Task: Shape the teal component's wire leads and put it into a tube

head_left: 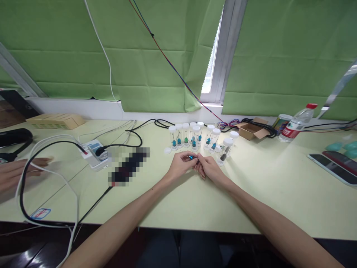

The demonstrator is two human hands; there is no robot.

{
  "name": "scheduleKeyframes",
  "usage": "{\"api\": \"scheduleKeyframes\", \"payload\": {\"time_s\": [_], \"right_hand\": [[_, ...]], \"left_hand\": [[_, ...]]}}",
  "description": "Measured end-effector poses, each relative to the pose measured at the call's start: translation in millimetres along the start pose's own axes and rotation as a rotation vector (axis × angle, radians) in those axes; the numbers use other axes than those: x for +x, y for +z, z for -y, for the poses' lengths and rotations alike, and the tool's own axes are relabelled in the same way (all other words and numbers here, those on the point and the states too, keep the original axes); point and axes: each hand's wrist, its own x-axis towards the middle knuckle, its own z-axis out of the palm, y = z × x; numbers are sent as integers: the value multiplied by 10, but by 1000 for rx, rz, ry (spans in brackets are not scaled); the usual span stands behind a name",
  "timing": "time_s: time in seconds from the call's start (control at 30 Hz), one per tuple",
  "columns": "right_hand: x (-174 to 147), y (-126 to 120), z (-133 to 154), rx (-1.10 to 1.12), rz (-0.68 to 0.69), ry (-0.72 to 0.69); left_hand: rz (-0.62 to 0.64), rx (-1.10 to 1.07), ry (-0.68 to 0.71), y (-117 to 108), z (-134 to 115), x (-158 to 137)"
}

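Note:
My left hand [178, 165] and my right hand [211, 168] meet low over the table, fingertips pinched together. Between them is a small blue piece [191, 157] with a dark end, mostly hidden by my fingers; its kind is too small to make out. Just beyond stand several clear vials [186, 139] with white caps, most holding a blue or green piece on a thin stem. Closest to my right hand is a clear vial [224, 152] with dark contents. A loose white cap [167, 150] lies left of the group.
A power strip [96, 156] and looped cables lie to the left, near another person's hand [25, 171]. A blurred-out dark item [128, 167] sits left of my arms. Rightward are an open cardboard box [252, 130], a water bottle [297, 124] and a phone [331, 169].

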Motion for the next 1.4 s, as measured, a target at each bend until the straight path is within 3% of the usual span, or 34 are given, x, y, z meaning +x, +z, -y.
{"api": "scheduleKeyframes", "payload": {"time_s": [1.07,1.4], "right_hand": [[-2,-9,10,9,7,4],[0,-33,37,20,-1,32]], "left_hand": [[-16,9,-19,14,-21,-5],[41,-85,-53,-44,51,15]]}}
